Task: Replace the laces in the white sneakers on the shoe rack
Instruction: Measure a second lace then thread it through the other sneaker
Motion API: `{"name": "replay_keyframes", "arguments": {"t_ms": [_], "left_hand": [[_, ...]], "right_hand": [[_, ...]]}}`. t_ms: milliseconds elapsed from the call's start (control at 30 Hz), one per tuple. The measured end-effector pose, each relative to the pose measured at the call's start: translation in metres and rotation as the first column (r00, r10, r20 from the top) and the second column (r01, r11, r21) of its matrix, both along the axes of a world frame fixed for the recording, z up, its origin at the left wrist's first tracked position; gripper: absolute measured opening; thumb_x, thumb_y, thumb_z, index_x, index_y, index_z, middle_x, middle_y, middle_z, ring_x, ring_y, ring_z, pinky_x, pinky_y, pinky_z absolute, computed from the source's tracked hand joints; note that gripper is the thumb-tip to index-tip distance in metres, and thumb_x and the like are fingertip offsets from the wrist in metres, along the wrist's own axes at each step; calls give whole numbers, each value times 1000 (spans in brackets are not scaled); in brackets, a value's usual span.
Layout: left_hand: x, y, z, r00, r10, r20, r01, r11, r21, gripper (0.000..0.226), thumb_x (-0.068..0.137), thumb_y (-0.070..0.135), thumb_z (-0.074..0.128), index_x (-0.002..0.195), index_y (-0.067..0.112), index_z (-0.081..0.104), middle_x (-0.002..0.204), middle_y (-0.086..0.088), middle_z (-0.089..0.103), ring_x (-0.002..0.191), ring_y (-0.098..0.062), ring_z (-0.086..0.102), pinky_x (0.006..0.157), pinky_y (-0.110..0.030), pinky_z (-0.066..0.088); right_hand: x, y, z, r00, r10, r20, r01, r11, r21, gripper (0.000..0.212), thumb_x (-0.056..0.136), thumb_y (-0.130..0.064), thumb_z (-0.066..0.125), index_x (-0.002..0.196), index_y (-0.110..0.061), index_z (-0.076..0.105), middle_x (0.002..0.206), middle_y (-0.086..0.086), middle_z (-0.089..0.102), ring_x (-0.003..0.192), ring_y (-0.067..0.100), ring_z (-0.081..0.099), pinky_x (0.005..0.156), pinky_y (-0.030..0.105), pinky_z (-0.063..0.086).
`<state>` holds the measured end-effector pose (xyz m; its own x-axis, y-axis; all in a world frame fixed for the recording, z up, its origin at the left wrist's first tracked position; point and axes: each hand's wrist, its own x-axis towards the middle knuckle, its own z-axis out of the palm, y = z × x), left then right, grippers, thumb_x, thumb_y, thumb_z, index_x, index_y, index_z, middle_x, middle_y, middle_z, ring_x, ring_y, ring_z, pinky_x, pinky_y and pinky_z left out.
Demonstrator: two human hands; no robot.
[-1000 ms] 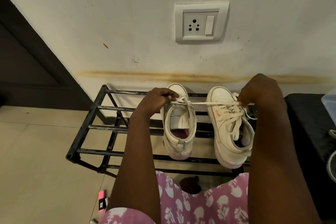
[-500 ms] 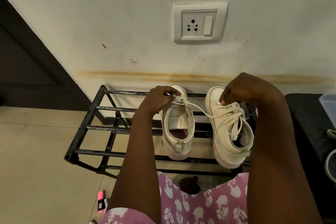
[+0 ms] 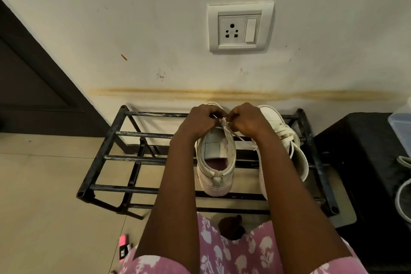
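Lace (image 3: pixel 236 136) is pinched by the left hand (image 3: pixel 201 121) and right hand (image 3: pixel 246 121), knuckles almost touching, above the sneaker (image 3: pixel 216 162) toe.

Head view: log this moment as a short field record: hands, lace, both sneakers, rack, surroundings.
shoe rack: black metal bars, against the wall
open sneaker: on the rack, tongue exposed, no lace across it
laced sneaker: beside it, partly hidden by the right arm
lace: white, one strand trailing toward the right forearm
left hand: pinches the lace over the open sneaker's toe end
right hand: pinches the same lace, close beside the left hand
wall socket: above the rack
pink object: on the floor, unidentifiable
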<state>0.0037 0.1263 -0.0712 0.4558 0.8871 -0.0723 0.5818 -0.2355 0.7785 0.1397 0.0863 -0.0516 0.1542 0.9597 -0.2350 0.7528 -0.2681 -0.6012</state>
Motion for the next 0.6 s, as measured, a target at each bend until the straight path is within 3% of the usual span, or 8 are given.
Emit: {"name": "replay_keyframes", "arguments": {"t_ms": [133, 267, 400, 500, 567, 600], "left_hand": [[-1, 0, 0, 1000, 7, 5, -7, 1000, 0, 23, 85, 5, 62, 104, 14, 70, 102, -3, 69, 88, -9, 58, 68, -3, 38], [0, -1, 1, 1000, 3, 5, -3, 1000, -3, 22, 85, 7, 63, 104, 14, 70, 102, -4, 69, 90, -10, 60, 76, -15, 44], [6, -4, 9, 993, -17, 117, 17, 1000, -3, 21, 92, 13, 57, 107, 13, 70, 103, -2, 69, 95, -12, 61, 79, -11, 44], [17, -7, 13, 974, -26, 224, 41, 997, -64, 22, 93, 20, 56, 108, 13, 70, 103, -6, 71, 102, -21, 63, 93, -36, 46], [23, -10, 16, 958, -44, 282, 74, 993, -96, 25, 87, 27, 57, 102, 12, 71, 99, -10, 72, 101, -26, 64, 94, -43, 46], [25, -11, 17, 949, -59, 311, 96, 990, -108, 25, 86, 28, 57, 98, 11, 71, 95, -11, 71, 98, -27, 64, 92, -43, 46]], "right_hand": [[6, 0, -4, 988, -5, -152, -1, 999, -38, 30, 80, -2, 63, 109, -10, 57, 117, 10, 60, 104, 27, 56, 81, 31, 42], [13, -3, 2, 892, -107, -439, 77, 993, -85, 12, 85, -5, 57, 87, -16, 52, 83, 6, 58, 70, 15, 50, 59, 26, 37], [18, -4, 17, 667, -223, -711, 180, 974, -136, 15, 88, -3, 55, 79, -14, 55, 65, 2, 57, 57, 11, 53, 64, 29, 46], [22, -6, 28, 487, -254, -835, 219, 962, -165, 14, 90, -3, 56, 77, -8, 57, 63, 6, 58, 52, 15, 56, 66, 33, 52], [25, -9, 37, 386, -287, -877, 245, 948, -202, 11, 91, -4, 56, 79, -6, 56, 50, 2, 51, 42, 12, 49, 62, 33, 54], [27, -11, 41, 381, -292, -877, 256, 945, -204, 10, 91, -6, 56, 82, -6, 56, 45, -1, 45, 38, 9, 43, 58, 32, 54]]}}
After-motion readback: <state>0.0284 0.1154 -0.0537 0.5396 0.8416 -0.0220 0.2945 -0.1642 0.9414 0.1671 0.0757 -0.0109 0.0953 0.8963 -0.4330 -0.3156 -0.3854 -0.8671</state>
